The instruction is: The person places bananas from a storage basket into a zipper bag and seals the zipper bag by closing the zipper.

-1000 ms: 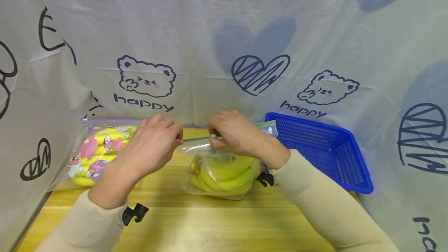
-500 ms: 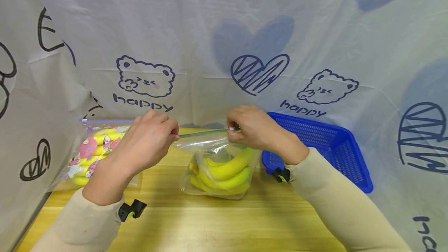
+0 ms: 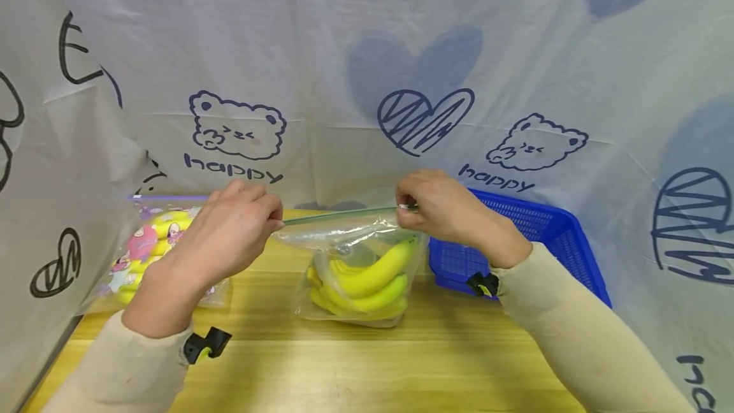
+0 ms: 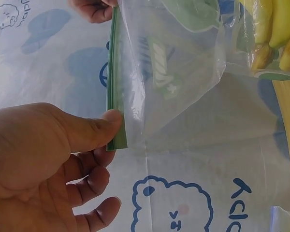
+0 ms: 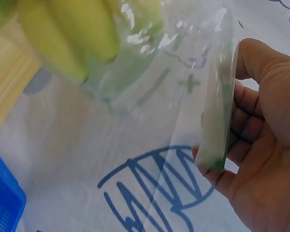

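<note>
Hands first: you have two in view, well apart, each pinching one end of the same green zip strip (image 3: 341, 215). Your left hand (image 3: 229, 234) clamps the strip's left end between thumb and curled fingers; the left wrist view shows your thumb (image 4: 89, 130) pressed flat on the green edge. Your right hand (image 3: 441, 209) pinches the right end, fingers curled behind the strip in the right wrist view. The strip runs taut and nearly level between them.

One clear zip bag (image 3: 355, 273) hangs from that strip, its bottom resting on the wooden table (image 3: 367, 368) about midway between your forearms. Inside it sits one bunch of yellow bananas (image 3: 367, 279); you can make out about four fruits, though the plastic blurs the count.

One second bag (image 3: 160, 253), printed with pink cartoon figures and edged with a purple zip strip, lies on the table at your left, partly behind your left hand; it also holds yellow bananas, but their number cannot be told. One blue plastic basket (image 3: 550, 234) stands at your right, just beside the clear bag and behind your right wrist. A pale printed cloth (image 3: 367, 81) with two bears and "happy" lettering hangs behind everything. Each cream sleeve carries one black clip at the wrist, two in all.
</note>
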Available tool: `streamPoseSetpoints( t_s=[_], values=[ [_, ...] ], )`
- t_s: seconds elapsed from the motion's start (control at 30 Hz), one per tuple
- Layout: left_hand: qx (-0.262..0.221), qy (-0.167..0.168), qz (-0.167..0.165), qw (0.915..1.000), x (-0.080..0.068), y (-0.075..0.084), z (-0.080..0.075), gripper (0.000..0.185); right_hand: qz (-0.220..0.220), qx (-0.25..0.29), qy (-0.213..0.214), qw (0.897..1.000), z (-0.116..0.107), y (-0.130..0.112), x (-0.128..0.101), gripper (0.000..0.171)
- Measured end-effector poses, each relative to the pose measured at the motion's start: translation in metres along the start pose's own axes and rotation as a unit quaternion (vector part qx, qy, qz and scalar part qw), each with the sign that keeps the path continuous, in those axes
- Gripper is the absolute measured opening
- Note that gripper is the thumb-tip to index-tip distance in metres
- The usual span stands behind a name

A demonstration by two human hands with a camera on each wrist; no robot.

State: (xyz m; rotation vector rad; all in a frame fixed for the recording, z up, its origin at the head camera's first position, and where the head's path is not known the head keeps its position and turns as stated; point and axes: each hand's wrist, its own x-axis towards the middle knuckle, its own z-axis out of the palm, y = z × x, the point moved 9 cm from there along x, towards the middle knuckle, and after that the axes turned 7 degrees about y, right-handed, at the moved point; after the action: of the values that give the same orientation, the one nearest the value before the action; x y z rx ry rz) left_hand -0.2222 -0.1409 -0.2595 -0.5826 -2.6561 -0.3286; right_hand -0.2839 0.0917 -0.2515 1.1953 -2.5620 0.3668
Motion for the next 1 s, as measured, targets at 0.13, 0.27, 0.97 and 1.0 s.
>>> streamPoseSetpoints(
  t_s=[0.13, 0.27, 0.97, 1.0],
  values=[
    [0.000, 0.002, 0.003, 1.0000, -0.002, -0.003, -0.002, 0.012, 0.005, 0.001, 0.009, 1.000, -0.005, 0.010, -0.007, 0.006],
    [0.001, 0.009, 0.003, 1.0000, -0.005, -0.008, -0.004, 0.014, 0.022, -0.003, 0.013, 1.000, -0.009, 0.023, -0.015, 0.007],
    [-0.108, 0.050, -0.016, 0.9928, -0.007, -0.002, -0.002, 0.004, 0.181, 0.104, 0.056, 0.976, -0.005, 0.070, -0.042, 0.015],
    [-0.109, 0.054, -0.016, 0.9924, -0.007, -0.002, -0.002, 0.005, 0.189, 0.115, 0.059, 0.973, -0.003, 0.071, -0.044, 0.022]
  ],
)
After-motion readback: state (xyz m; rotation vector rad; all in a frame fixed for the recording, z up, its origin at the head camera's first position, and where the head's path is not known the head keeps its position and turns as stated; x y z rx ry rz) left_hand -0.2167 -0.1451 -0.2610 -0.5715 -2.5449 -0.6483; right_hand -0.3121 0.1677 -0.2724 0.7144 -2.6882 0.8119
